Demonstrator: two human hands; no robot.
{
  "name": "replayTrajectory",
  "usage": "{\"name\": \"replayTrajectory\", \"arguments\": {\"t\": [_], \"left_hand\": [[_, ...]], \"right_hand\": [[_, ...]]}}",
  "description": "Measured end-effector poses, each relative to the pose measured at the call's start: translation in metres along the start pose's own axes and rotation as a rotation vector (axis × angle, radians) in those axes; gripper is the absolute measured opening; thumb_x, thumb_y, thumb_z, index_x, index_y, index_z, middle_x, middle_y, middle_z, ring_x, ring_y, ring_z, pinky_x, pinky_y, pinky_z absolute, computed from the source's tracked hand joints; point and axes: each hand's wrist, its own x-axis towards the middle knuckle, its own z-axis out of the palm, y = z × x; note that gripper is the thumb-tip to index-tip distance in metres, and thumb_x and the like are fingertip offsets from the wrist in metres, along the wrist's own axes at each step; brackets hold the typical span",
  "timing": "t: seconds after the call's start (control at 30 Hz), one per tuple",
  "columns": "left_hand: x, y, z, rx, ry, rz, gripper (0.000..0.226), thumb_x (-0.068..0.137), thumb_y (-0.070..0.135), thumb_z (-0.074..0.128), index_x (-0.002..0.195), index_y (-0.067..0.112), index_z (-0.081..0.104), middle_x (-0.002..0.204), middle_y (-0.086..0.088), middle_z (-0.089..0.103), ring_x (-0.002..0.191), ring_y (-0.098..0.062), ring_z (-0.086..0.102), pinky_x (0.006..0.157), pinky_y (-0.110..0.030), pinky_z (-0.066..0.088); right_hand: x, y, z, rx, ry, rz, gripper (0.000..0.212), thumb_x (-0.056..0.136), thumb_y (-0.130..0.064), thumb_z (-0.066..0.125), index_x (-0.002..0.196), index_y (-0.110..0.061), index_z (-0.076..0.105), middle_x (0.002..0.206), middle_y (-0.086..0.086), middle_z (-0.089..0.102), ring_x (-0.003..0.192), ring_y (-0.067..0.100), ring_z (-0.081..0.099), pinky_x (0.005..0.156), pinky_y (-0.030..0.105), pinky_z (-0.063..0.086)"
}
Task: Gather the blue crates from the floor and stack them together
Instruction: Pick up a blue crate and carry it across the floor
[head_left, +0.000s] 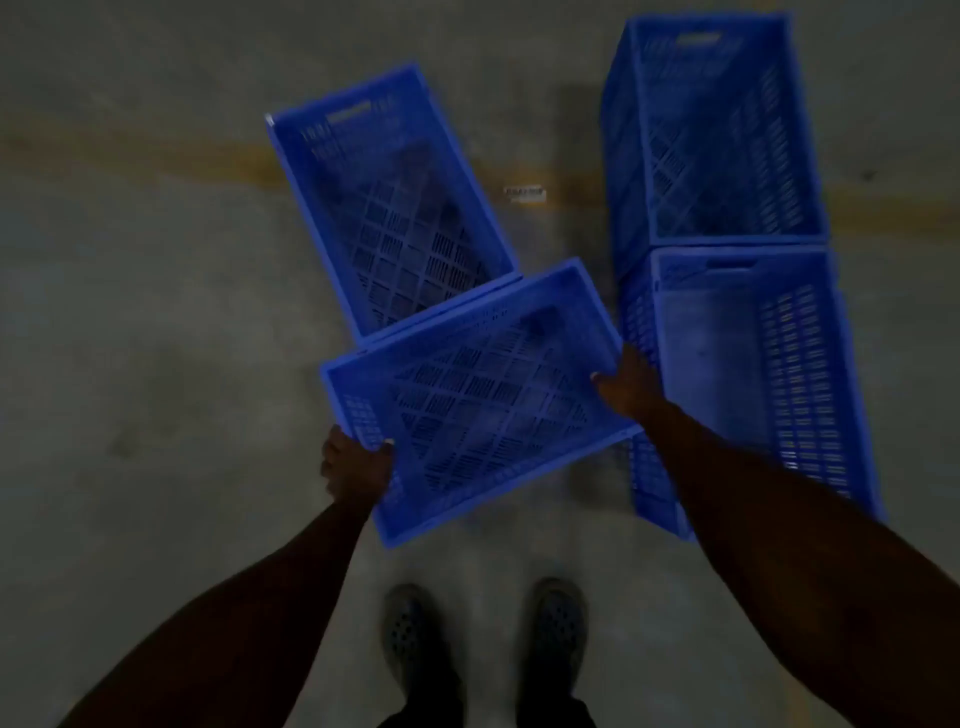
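Observation:
I hold a blue slatted crate (483, 400) above the floor, turned at an angle. My left hand (356, 465) grips its near left rim and my right hand (626, 387) grips its right rim. Its far edge overlaps a second blue crate (387, 208) lying open side up on the floor ahead. To the right stand two taller blue crate stacks, a near stack (748, 374) and a far stack (722, 135), set end to end. The scene is dim and blurred.
The floor is grey concrete with a worn yellow line (156, 156) running across it. A small white scrap (524, 193) lies between the crates. My two feet in perforated clogs (483, 634) stand just behind the held crate.

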Motion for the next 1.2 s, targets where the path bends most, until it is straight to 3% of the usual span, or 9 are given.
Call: {"name": "replayTrajectory", "arguments": {"t": [0.13, 0.23, 0.37, 0.47, 0.67, 0.8, 0.93, 1.07, 1.2], "left_hand": [[0.039, -0.022, 0.022, -0.269, -0.057, -0.159, 0.058, 0.086, 0.027, 0.076, 0.126, -0.002, 0.046, 0.127, -0.024, 0.06, 0.112, -0.04, 0.064, 0.093, -0.053, 0.055], [0.083, -0.055, 0.038, -0.242, -0.07, -0.19, 0.068, 0.073, 0.048, 0.073, 0.119, 0.002, 0.057, 0.117, -0.022, 0.066, 0.099, -0.039, 0.068, 0.085, -0.053, 0.059], [0.086, -0.049, 0.032, -0.237, -0.075, -0.168, 0.046, 0.082, 0.027, 0.07, 0.117, 0.005, 0.049, 0.114, -0.019, 0.06, 0.099, -0.038, 0.065, 0.08, -0.049, 0.056], [0.073, -0.051, 0.025, -0.282, -0.088, -0.143, 0.049, 0.08, 0.019, 0.068, 0.121, 0.005, 0.045, 0.113, -0.016, 0.059, 0.099, -0.037, 0.063, 0.084, -0.054, 0.057], [0.048, -0.08, -0.01, -0.427, -0.066, -0.055, 0.059, 0.068, 0.039, 0.06, 0.121, 0.014, 0.052, 0.108, -0.011, 0.067, 0.093, -0.032, 0.067, 0.082, -0.051, 0.058], [0.01, -0.082, -0.076, -0.448, -0.095, 0.02, 0.046, 0.075, 0.044, 0.064, 0.116, 0.023, 0.061, 0.104, -0.01, 0.072, 0.089, -0.033, 0.074, 0.074, -0.053, 0.062], [-0.085, -0.046, -0.182, -0.52, -0.073, 0.081, 0.034, 0.086, 0.04, 0.061, 0.116, 0.025, 0.064, 0.101, -0.005, 0.075, 0.086, -0.027, 0.075, 0.074, -0.053, 0.062], [-0.186, -0.026, -0.286, -0.582, 0.009, 0.122, 0.021, 0.102, 0.024, 0.054, 0.122, 0.019, 0.06, 0.102, 0.001, 0.07, 0.085, -0.019, 0.07, 0.065, -0.028, 0.053], [-0.274, -0.046, -0.376, -0.605, 0.146, 0.137, 0.025, 0.102, 0.026, 0.054, 0.126, 0.027, 0.058, 0.112, -0.002, 0.069, 0.093, -0.022, 0.069, 0.08, -0.039, 0.056]], "right_hand": [[0.022, 0.007, 0.018, -0.079, 0.071, 0.055, 0.089, 0.09, -0.034, 0.064, 0.154, -0.003, 0.011, 0.159, 0.022, 0.02, 0.144, 0.042, 0.022, 0.116, 0.049, 0.023], [0.035, 0.011, 0.021, -0.16, 0.088, 0.08, 0.088, 0.092, -0.037, 0.06, 0.156, -0.005, 0.008, 0.159, 0.021, 0.02, 0.144, 0.044, 0.021, 0.116, 0.052, 0.021], [0.054, 0.015, 0.015, -0.156, 0.135, 0.107, 0.065, 0.093, -0.03, 0.058, 0.145, 0.001, 0.035, 0.148, 0.028, 0.038, 0.134, 0.045, 0.041, 0.11, 0.05, 0.036], [0.05, 0.021, 0.014, -0.075, 0.198, 0.128, 0.046, 0.091, -0.026, 0.057, 0.131, -0.005, 0.05, 0.138, 0.023, 0.05, 0.125, 0.044, 0.05, 0.105, 0.049, 0.039], [-0.012, 0.014, -0.009, 0.009, 0.272, 0.099, 0.04, 0.094, -0.03, 0.055, 0.129, -0.01, 0.052, 0.131, 0.024, 0.054, 0.118, 0.047, 0.051, 0.1, 0.049, 0.041], [-0.074, -0.013, -0.051, 0.121, 0.301, -0.001, 0.034, 0.092, -0.024, 0.056, 0.113, 0.002, 0.056, 0.109, 0.033, 0.06, 0.102, 0.046, 0.06, 0.082, 0.043, 0.046], [-0.16, -0.06, -0.105, 0.11, 0.251, -0.099, 0.021, 0.097, -0.017, 0.054, 0.109, 0.0, 0.052, 0.09, 0.018, 0.054, 0.086, 0.036, 0.06, 0.07, 0.038, 0.042], [-0.25, -0.122, -0.167, 0.079, 0.237, -0.241, 0.024, 0.097, -0.02, 0.054, 0.11, 0.001, 0.051, 0.09, 0.013, 0.049, 0.082, 0.03, 0.054, 0.073, 0.042, 0.042], [-0.341, -0.2, -0.217, 0.091, 0.207, -0.354, 0.03, 0.096, -0.025, 0.056, 0.119, -0.006, 0.053, 0.101, 0.012, 0.055, 0.089, 0.026, 0.055, 0.083, 0.042, 0.045]]}}
